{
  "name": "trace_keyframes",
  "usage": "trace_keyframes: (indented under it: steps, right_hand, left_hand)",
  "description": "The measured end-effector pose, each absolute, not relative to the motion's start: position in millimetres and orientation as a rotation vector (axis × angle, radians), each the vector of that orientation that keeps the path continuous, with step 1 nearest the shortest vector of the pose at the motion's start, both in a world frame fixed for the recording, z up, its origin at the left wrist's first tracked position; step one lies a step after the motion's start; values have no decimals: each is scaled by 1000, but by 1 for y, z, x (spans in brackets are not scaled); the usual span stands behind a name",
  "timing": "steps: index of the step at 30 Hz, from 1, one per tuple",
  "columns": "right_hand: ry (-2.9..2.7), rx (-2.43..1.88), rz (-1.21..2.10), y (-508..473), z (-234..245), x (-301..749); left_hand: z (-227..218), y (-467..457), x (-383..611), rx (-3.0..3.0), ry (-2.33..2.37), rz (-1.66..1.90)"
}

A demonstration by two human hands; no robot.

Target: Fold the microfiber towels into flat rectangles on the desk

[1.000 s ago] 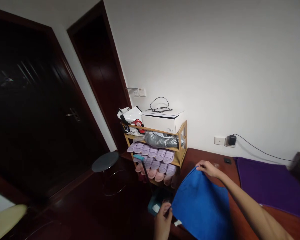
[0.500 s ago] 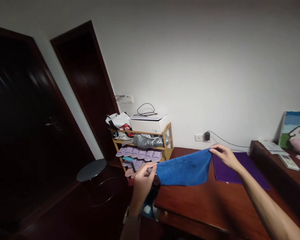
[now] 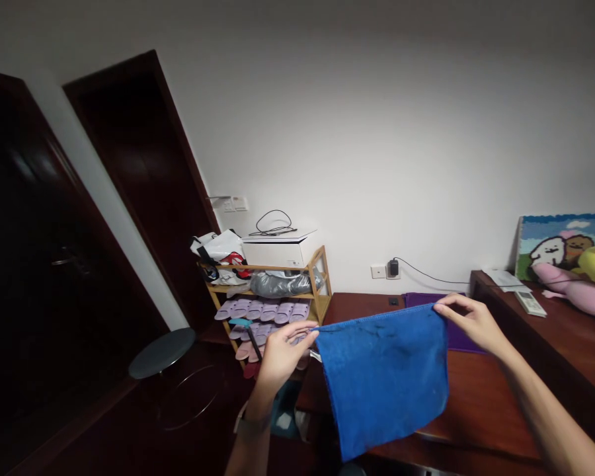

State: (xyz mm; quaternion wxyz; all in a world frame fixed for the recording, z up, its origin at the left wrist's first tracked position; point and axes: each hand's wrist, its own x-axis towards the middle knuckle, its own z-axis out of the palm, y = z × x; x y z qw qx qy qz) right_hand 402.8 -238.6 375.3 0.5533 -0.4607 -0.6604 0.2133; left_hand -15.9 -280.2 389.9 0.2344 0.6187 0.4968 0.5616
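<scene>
A blue cloth (image 3: 387, 377) with dark stains hangs spread between my two hands. My left hand (image 3: 285, 350) pinches its upper left corner between thumb and fingers. At the upper right corner, my right hand (image 3: 469, 320) grips it the same way. The cloth's top edge is stretched nearly straight, and its lower edge hangs loose in front of the wooden table (image 3: 480, 390). Part of a purple cloth or mat (image 3: 463, 337) on the table shows behind it; the rest is hidden.
To the left stands a wooden shoe rack (image 3: 322, 297) with purple slippers (image 3: 262, 309) and a white box (image 3: 277, 251) on top. A round stool (image 3: 162, 352) is by the door. A remote (image 3: 530, 303) and pink plush toy (image 3: 575, 291) lie at right.
The blue cloth has dropped open from a shallow strip into a broad hanging sheet. My hands have moved slightly apart, still on its corners. The view has turned a little right.
</scene>
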Motion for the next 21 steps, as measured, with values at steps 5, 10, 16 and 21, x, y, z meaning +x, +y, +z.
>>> trace_keyframes:
  steps: [5, 10, 16, 21]
  right_hand:
    - [-1568, -1103, 444, -258, 377, 419]
    - [-1388, -1215, 354, -287, 369, 445]
    - [-1075, -1350, 316, -296, 366, 464]
    - [-1143, -1323, 346, -223, 343, 457]
  left_hand:
    - [399, -290, -5, 1641, 1226, 1472]
    - [406, -329, 27, 1881, 1055, 1339]
    - [398, -347, 89, 1895, 729, 1269]
    - [364, -314, 103, 1757, 804, 1150]
